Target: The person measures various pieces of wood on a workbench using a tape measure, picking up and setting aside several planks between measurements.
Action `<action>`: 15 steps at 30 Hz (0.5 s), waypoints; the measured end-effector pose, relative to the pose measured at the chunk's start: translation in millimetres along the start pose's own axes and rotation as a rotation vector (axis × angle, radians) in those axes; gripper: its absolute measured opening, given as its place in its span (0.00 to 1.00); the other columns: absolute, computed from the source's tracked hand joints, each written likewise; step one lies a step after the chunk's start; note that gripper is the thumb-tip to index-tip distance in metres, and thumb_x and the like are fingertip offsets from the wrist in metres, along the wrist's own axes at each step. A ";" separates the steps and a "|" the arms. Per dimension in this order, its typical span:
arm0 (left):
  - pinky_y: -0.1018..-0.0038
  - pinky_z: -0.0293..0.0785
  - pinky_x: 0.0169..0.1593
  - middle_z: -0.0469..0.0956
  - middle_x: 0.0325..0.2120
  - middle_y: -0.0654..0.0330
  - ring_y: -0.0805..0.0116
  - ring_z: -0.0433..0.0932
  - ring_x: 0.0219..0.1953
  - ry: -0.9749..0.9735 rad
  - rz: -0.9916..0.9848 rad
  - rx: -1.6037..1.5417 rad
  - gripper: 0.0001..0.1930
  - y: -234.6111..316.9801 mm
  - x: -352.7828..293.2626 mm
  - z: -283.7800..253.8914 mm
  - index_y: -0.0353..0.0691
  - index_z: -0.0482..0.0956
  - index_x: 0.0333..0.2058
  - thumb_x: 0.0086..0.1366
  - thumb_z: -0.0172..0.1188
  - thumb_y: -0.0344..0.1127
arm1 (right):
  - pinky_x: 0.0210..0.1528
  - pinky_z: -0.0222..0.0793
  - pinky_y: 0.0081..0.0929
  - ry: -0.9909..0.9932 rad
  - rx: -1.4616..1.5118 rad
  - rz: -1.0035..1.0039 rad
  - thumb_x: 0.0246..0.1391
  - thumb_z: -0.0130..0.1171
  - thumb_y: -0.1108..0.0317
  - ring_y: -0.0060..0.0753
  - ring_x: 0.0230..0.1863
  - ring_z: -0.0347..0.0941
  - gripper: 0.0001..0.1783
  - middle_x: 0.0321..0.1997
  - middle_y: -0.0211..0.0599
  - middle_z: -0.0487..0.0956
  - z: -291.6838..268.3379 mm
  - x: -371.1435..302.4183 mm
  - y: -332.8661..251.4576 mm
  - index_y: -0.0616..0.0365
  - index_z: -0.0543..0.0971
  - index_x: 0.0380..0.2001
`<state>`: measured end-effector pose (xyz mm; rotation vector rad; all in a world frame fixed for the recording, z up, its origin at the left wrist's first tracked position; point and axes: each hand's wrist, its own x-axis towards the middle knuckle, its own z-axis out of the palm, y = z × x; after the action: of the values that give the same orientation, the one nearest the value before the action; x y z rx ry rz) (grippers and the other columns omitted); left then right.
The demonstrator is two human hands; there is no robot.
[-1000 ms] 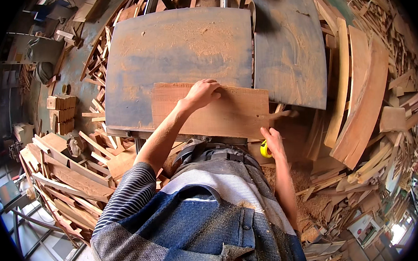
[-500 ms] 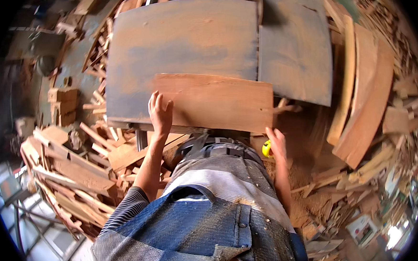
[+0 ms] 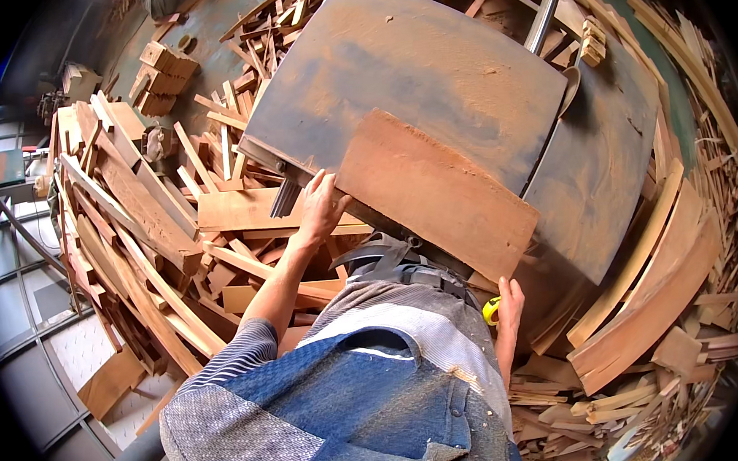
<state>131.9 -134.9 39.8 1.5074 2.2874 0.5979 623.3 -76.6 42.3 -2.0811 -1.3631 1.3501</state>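
Note:
A flat reddish-brown wooden board (image 3: 434, 188) lies slanted across the near edge of a sawdust-dusted metal machine table (image 3: 427, 66). My left hand (image 3: 321, 210) is at the board's left end, thumb against its near corner and fingers along its end edge. Close to the board's lower right corner, my right hand (image 3: 510, 305) is closed around a small bright yellow object (image 3: 491, 311). The palm side hides part of that object, and I cannot make out its kind. My right fingertips point up, just below the board's corner.
A second metal table section (image 3: 593, 166) adjoins on the right, across a narrow gap. Long curved planks (image 3: 651, 289) lean beyond it. Stacked offcuts (image 3: 143, 194) crowd the left side, with small stacked blocks (image 3: 161, 77) behind. Metal rails (image 3: 546, 8) extend from the table's far side.
My view has turned, so the table and board now appear tilted. My left hand has shifted from lying on the board's left part to its end edge. The yellow object stays in my right hand.

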 end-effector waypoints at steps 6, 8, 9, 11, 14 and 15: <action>0.53 0.67 0.62 0.78 0.50 0.42 0.41 0.69 0.63 -0.008 0.089 -0.028 0.29 -26.4 0.9 1.3 0.34 0.73 0.52 0.54 0.75 0.37 | 0.32 0.59 0.38 0.003 -0.067 0.001 0.63 0.59 0.55 0.33 0.28 0.56 0.24 0.23 0.41 0.60 8.6 -7.2 -5.0 0.64 0.63 0.26; 0.55 0.71 0.60 0.80 0.48 0.44 0.42 0.73 0.59 0.026 0.087 0.011 0.27 -16.2 6.4 3.1 0.33 0.75 0.49 0.53 0.75 0.36 | 0.33 0.60 0.39 0.033 -0.048 -0.010 0.63 0.59 0.55 0.35 0.28 0.57 0.24 0.24 0.44 0.61 6.8 -4.8 -4.5 0.65 0.64 0.26; 0.56 0.71 0.60 0.79 0.48 0.43 0.42 0.73 0.59 0.019 0.065 0.015 0.27 -12.3 8.0 1.3 0.32 0.76 0.48 0.52 0.76 0.36 | 0.33 0.61 0.40 0.031 -0.048 -0.009 0.63 0.59 0.55 0.36 0.28 0.57 0.24 0.24 0.45 0.61 6.6 -3.5 -4.0 0.65 0.64 0.27; 0.58 0.73 0.59 0.79 0.49 0.42 0.43 0.74 0.57 0.007 0.039 0.017 0.26 -14.2 10.6 0.5 0.31 0.77 0.47 0.52 0.76 0.35 | 0.34 0.61 0.41 0.032 -0.047 -0.008 0.63 0.59 0.55 0.37 0.29 0.57 0.24 0.24 0.47 0.62 10.0 -1.9 -9.5 0.66 0.65 0.27; 0.59 0.73 0.59 0.79 0.50 0.41 0.44 0.75 0.57 -0.028 0.004 0.015 0.26 -12.1 15.4 -1.5 0.30 0.78 0.47 0.53 0.76 0.36 | 0.35 0.62 0.40 0.017 -0.106 0.029 0.63 0.59 0.55 0.39 0.29 0.59 0.23 0.25 0.48 0.64 7.9 1.5 -13.7 0.66 0.66 0.28; 0.59 0.75 0.58 0.79 0.50 0.41 0.43 0.75 0.57 -0.030 0.005 0.019 0.25 -9.7 17.8 -1.1 0.30 0.77 0.46 0.53 0.76 0.37 | 0.36 0.63 0.41 0.021 -0.092 0.043 0.63 0.58 0.54 0.39 0.30 0.60 0.23 0.25 0.50 0.65 8.3 2.0 -13.9 0.66 0.67 0.29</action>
<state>117.0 -122.0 34.8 1.5216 2.2736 0.5525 609.0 -69.8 46.4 -2.1904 -1.4043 1.3014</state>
